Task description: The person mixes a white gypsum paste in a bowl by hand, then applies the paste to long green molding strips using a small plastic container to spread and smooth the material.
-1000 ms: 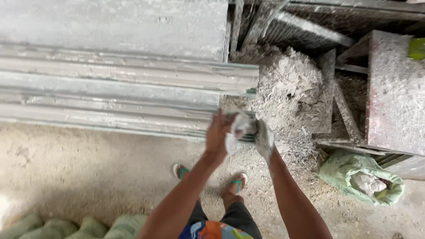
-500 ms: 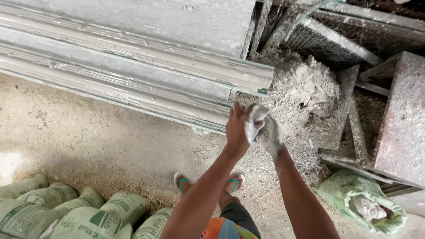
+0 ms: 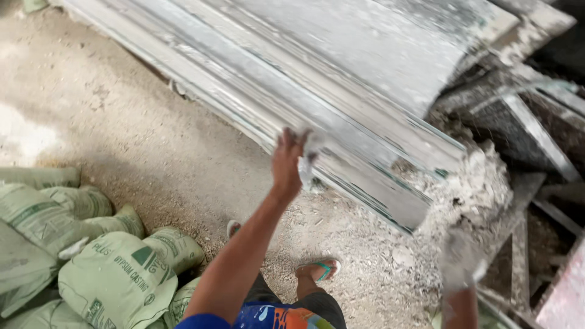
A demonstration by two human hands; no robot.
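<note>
My left hand [image 3: 286,161] is raised in front of me and grips a small white, plaster-caked rag [image 3: 309,153] by its edge. It hovers over the near edge of a long stack of grey, plaster-smeared slabs [image 3: 341,79] that runs diagonally across the view. My right hand [image 3: 460,262] hangs lower at the right, coated in white plaster and blurred. It sits beside a heap of white plaster rubble [image 3: 472,186]; its fingers cannot be made out.
Green sacks [image 3: 116,274] are piled at the lower left on the dusty sand floor [image 3: 122,128]. My feet in green flip-flops [image 3: 320,268] stand below. Metal frames and dirty boards [image 3: 530,122] crowd the right side.
My hands were together on the rag; they have since parted. The left keeps the rag and moved left, the right dropped down to the right. The view swung left.
</note>
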